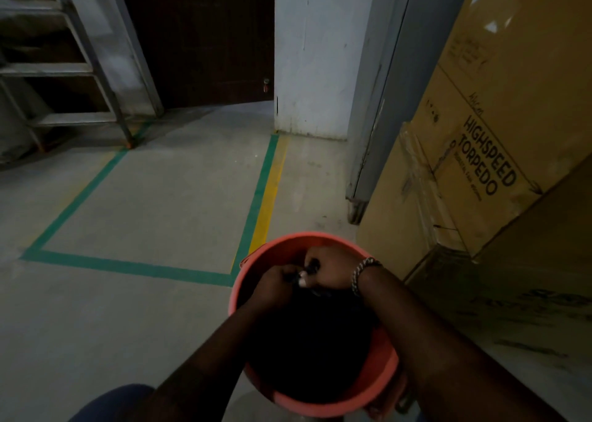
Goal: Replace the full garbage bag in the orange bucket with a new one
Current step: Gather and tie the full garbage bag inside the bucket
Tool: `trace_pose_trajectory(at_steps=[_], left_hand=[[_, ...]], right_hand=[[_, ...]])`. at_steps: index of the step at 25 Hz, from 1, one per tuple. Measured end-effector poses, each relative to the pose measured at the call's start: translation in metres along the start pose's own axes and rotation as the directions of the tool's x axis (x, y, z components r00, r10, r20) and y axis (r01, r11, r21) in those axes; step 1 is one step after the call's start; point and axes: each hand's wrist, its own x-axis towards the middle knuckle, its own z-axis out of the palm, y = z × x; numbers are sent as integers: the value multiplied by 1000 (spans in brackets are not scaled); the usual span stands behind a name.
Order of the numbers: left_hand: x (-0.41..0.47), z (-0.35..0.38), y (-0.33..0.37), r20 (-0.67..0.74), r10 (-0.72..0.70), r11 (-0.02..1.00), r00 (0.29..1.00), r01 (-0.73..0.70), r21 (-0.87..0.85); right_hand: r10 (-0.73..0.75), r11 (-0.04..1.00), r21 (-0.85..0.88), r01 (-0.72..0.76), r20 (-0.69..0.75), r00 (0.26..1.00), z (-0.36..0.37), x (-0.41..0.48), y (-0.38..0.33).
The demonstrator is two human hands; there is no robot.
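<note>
**Orange bucket (386, 362), bag gripped at the top**

Black garbage bag (307, 341) fills the bucket on the floor. Left hand (275, 285) and right hand (330, 267) pinch its gathered top. Cardboard boxes (480, 165) stand just right; green tape (128, 266) and a dark door (198, 37) lie beyond.

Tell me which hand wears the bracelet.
The right hand: a chain bracelet circles its wrist; the left hand has a bare wrist. Both grip the garbage bag.

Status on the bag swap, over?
Left hand and right hand gripping bag top. Bag sits in bucket. Box close right, clear of hands.
</note>
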Motion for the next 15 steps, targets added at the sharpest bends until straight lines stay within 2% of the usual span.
trace_pose_trajectory(at_steps=[2,3,6,8,11,13,15], left_hand=[[6,-3,3,76,-72,997,995,69,44],[8,-6,4,97,-79,995,992,71,76],[14,-6,2,159,-27,999,987,19,50],[13,-6,6,177,-16,999,984,20,-24],[19,-6,12,77,22,997,997,-16,-77],[20,-5,16,-46,-46,990,998,39,-137],[23,-1,11,-171,-157,977,973,128,-170]], right_hand=[[2,998,-63,3,86,996,3,-7,1],[-15,992,-127,23,63,998,5,-8,2],[-98,967,-247,59,-146,984,5,-4,4],[-68,976,-217,18,-224,972,4,-1,5],[46,994,-76,-72,-304,952,4,2,2],[117,992,11,-124,-428,896,10,3,-3],[134,989,130,-72,-571,810,18,1,-10]])
